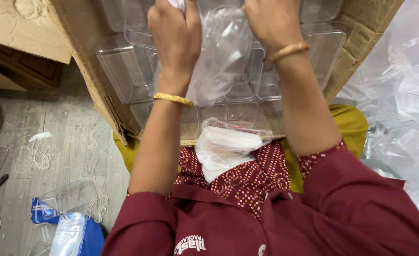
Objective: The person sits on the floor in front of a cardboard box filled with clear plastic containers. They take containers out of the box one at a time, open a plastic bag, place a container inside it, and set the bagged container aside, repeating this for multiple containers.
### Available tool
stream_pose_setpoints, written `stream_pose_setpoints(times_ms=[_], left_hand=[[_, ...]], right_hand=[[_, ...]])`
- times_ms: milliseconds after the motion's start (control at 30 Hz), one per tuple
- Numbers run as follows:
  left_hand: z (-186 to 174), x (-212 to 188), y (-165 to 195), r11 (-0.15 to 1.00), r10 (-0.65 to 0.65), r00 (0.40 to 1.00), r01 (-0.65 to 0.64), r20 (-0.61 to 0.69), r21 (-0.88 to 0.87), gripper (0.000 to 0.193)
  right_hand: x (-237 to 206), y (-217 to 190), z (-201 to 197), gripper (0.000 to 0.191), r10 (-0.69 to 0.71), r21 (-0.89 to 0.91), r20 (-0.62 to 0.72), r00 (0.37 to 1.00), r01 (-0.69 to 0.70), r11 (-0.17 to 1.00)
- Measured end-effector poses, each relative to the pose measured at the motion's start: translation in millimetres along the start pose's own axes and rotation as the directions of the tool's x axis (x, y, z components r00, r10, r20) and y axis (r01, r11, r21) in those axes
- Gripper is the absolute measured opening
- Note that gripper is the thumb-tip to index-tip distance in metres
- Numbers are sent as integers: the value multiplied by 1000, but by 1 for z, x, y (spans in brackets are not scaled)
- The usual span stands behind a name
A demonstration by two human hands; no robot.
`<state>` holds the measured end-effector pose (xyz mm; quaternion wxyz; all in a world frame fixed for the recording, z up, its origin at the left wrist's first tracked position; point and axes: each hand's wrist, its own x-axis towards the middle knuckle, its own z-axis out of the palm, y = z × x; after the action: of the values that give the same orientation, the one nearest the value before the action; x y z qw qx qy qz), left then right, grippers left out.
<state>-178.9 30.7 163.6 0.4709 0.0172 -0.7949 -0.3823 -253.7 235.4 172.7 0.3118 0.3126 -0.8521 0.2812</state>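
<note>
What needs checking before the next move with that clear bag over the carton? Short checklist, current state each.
1. Left hand gripping the clear plastic bag: ok.
2. Right hand gripping the same bag: ok.
3. Fingertips in view: not ok, cut off by the top edge.
4. Bag's contents: cannot tell.
5. Clear plastic containers lying inside the cardboard carton: ok.
6. White bundle on the lap clear of both hands: ok.
</note>
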Motion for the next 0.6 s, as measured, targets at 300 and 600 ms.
stream_pose_setpoints(times_ms=[300,600], left_hand=[[-66,-41,32,909,64,991,-8,121,-417,35],[-88,-63,41,927,140,958,-37,252,-373,34]], right_hand=[[-58,-113,-85,9,243,471,-39,969,-197,860],[-88,-130,-129,51,-92,224,100,991,67,972]])
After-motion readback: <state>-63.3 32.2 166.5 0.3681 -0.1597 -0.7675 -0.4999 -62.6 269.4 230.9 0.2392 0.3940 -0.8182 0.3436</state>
